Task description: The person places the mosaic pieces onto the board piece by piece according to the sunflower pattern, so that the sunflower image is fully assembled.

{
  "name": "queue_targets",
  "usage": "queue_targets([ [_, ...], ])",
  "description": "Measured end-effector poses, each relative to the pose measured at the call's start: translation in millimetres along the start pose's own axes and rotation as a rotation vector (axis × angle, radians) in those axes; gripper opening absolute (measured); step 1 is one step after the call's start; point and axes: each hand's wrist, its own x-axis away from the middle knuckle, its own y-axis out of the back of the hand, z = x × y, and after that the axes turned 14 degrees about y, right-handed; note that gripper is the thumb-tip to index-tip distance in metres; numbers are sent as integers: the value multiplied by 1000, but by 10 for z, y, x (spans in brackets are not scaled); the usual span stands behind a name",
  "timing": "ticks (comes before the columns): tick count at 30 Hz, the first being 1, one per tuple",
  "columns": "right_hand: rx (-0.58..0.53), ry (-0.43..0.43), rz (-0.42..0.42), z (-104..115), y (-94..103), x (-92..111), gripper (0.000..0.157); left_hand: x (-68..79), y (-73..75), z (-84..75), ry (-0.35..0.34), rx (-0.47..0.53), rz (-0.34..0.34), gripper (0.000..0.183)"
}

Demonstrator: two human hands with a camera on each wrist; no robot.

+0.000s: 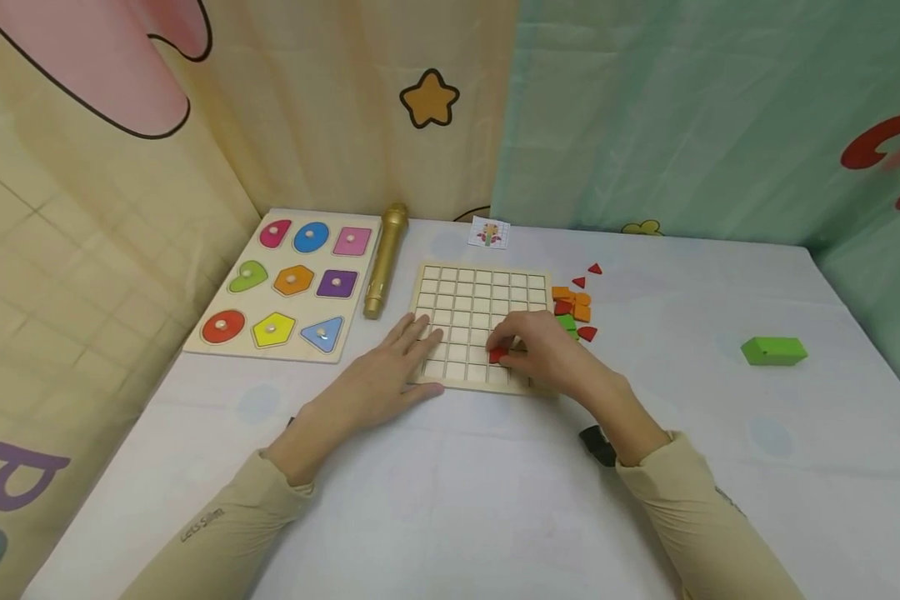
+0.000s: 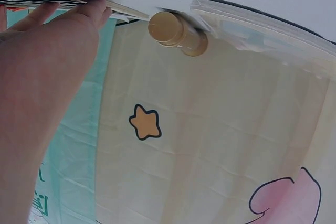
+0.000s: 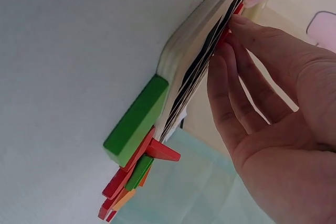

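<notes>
Left hand (image 1: 375,377) flat, fingers spread on left edge of board (image 1: 487,387), seemingly steadying it. Right hand (image 1: 551,354) pinches red piece (image 1: 497,356) toward board's near edge, presumably for fine control. Loose pieces (image 1: 582,313) beside right edge, probably for easy reach.

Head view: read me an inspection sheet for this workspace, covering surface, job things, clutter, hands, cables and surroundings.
Surface: table under a white cloth with pale spots.
Job things: grid flat, most visible cells bare; loose pieces in red, orange and green by its right edge; picture card beyond it.
Clutter: shape board and gold cylinder left; green block far right; black item by the right wrist, unclear what.
Hands: left hand, fingers resting on the grid's left side; right hand, fingers pinching a red piece at the grid.
Cables: nothing seen.
Surroundings: printed curtains.
</notes>
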Motion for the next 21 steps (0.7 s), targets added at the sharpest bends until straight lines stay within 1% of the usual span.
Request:
queue_targets([
  [5, -11, 6, -17, -19, 7, 18, 20, 2, -3, -4, -3, -6, -7, 83],
  [9, -49, 6, -43, -50, 52, 56, 21, 3, -12, -6, 2, -1, -5, 83],
  [13, -90, -30, -96, -107, 215, 153, 23, 11, -6, -8, -1, 8, -10, 83],
  [18, -52, -87, -148, -264, 467, 313, 25, 14, 0, -8, -3, 7, -8, 83],
  [21, -47, -109, -166, -360, 586, 408, 22, 6, -5, -10, 1, 7, -5, 83],
])
